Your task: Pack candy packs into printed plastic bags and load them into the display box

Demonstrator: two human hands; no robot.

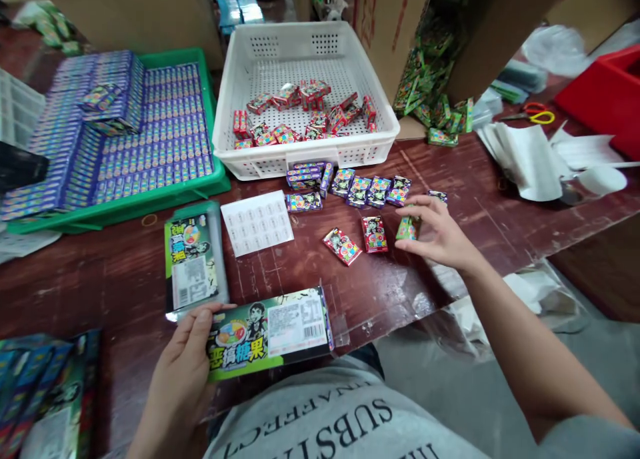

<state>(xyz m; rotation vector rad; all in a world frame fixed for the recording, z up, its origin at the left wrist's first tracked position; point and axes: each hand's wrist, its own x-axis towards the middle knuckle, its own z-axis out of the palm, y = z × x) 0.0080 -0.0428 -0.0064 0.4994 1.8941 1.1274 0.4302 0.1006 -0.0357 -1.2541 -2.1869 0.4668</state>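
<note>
My left hand (187, 352) is closed on the left end of a flat printed plastic candy bag (245, 332), green and black with a white barcode label. Farther right, my right hand (435, 232) has thumb and fingers around a small green candy box (408, 227) on the table. Just left of it lie two red candy boxes, one upright to me (375, 234) and one tilted (343, 246). Behind them is a row of small purple candy boxes (359, 190), with a few more stacked at its left end. Another purple box (438, 196) is partly hidden behind my right hand.
A stack of the same bags (193, 259) lies beside a white sticker sheet (257, 223). Beyond stand a green tray (150, 197) of purple boxes and a white crate (345, 151) with red ones. Green boxes spill from a carton (390, 32). Scissors (540, 114) lie right.
</note>
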